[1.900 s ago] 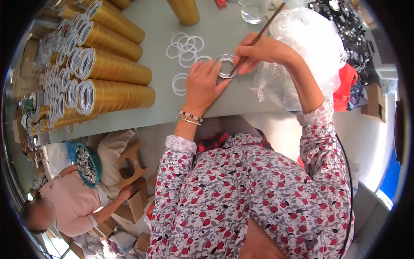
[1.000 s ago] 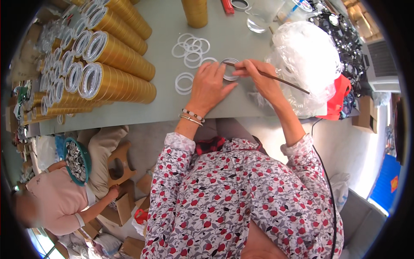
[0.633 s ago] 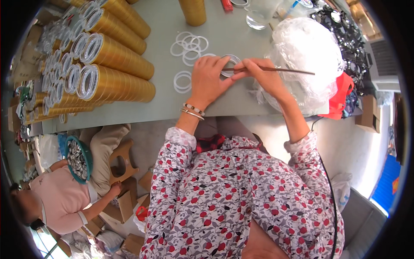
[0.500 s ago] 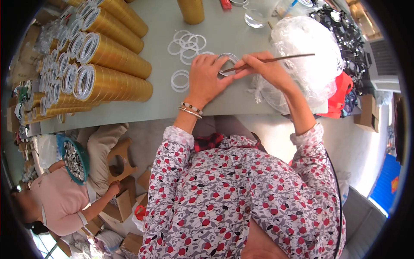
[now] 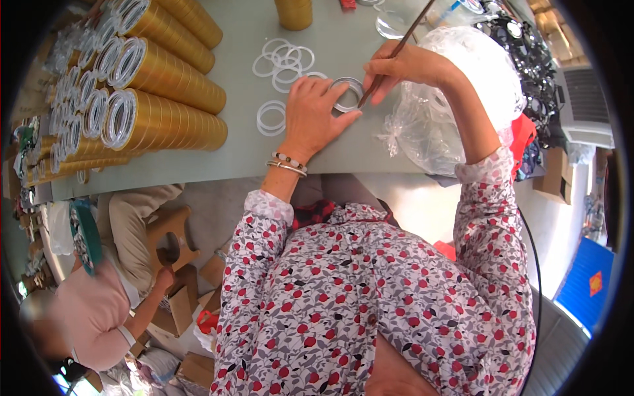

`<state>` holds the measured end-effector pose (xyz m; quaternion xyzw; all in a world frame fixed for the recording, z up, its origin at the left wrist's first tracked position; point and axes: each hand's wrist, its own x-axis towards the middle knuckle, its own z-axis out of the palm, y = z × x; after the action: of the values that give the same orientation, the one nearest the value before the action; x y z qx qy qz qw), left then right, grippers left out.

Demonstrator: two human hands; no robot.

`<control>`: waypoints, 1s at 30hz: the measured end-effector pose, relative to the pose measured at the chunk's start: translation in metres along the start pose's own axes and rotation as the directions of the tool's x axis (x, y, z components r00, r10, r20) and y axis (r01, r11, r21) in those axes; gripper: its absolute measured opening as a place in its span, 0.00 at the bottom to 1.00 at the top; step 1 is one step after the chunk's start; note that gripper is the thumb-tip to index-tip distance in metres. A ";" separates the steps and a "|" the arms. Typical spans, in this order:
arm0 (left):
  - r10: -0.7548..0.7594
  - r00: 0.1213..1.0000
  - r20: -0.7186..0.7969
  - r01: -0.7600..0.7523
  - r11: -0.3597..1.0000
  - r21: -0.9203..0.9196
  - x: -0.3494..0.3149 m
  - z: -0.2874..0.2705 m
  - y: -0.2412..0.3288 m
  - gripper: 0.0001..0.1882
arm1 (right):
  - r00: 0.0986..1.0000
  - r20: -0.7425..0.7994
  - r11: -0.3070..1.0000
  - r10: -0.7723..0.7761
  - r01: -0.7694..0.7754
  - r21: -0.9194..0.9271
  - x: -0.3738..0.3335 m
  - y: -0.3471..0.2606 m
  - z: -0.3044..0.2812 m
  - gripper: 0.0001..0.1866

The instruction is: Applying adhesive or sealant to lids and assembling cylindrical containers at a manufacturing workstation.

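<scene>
A round silver ring-shaped part (image 5: 357, 85) lies on the table, and the fingers and thumb of my left hand (image 5: 310, 115) close around its left side. A thin brown stick (image 5: 415, 26) is pinched in my right hand (image 5: 403, 65). It slants down to the left, and its lower tip meets the ring's right rim; whether that tip is a brush, I cannot tell. Several thin white rings (image 5: 288, 66) lie overlapping just beyond my left hand. Two more white rings (image 5: 259, 120) lie beside it on the left.
Golden cylinder stacks (image 5: 178, 122) with clear ringed ends lie along the table's left. A clear plastic bag (image 5: 456, 86) of white pieces sits right of my right hand; a clear cup (image 5: 391, 25) stands behind. At lower left, a person in pink (image 5: 99, 310) sits near a green basin (image 5: 89, 231).
My right hand has lifted slightly and tilted the stick from nearly level to steep, its tip now at the ring's right rim. My left hand stays around the ring.
</scene>
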<state>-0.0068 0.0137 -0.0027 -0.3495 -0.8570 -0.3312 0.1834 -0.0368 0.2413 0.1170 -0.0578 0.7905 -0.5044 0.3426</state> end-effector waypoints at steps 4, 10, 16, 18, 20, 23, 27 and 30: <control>0.013 1.000 -0.017 -0.014 1.000 -0.012 0.001 0.000 -0.001 0.28 | 0.999 -0.029 0.982 0.031 -0.036 -0.187 0.005 -0.018 0.003 0.17; 0.006 1.000 -0.022 -0.006 1.000 -0.011 0.001 0.000 0.000 0.28 | 0.963 -0.248 0.945 -0.101 0.015 -0.327 -0.005 -0.011 0.031 0.16; -0.003 1.000 -0.023 0.002 1.000 -0.018 0.001 0.002 -0.001 0.27 | 0.691 -0.298 0.632 -0.659 0.293 -0.718 -0.018 0.034 0.065 0.12; -0.005 1.000 -0.021 0.004 1.000 -0.020 0.000 0.000 -0.003 0.27 | 0.719 -0.360 0.722 -0.595 0.282 -0.632 -0.032 0.027 0.079 0.11; -0.010 1.000 -0.025 0.009 1.000 -0.012 -0.001 0.000 -0.004 0.26 | 0.738 -0.484 0.845 -0.470 0.219 -0.487 -0.039 0.025 0.087 0.11; -0.014 1.000 -0.015 0.014 1.000 0.007 0.000 0.003 -0.004 0.27 | 0.784 -0.411 0.810 -0.465 0.189 -0.556 -0.034 0.022 0.077 0.13; -0.008 1.000 -0.012 0.008 1.000 0.017 0.001 0.002 -0.006 0.27 | 0.912 -0.363 0.969 -0.191 0.115 -0.220 -0.018 0.009 0.052 0.17; 0.001 1.000 -0.012 -0.001 1.000 0.005 0.001 0.003 -0.005 0.27 | 0.987 -0.111 0.986 -0.117 0.102 -0.128 0.000 0.014 0.022 0.17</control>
<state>-0.0115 0.0136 -0.0070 -0.3475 -0.8566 -0.3310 0.1895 -0.0202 0.2313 0.0999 -0.0921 0.8343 -0.4758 0.2627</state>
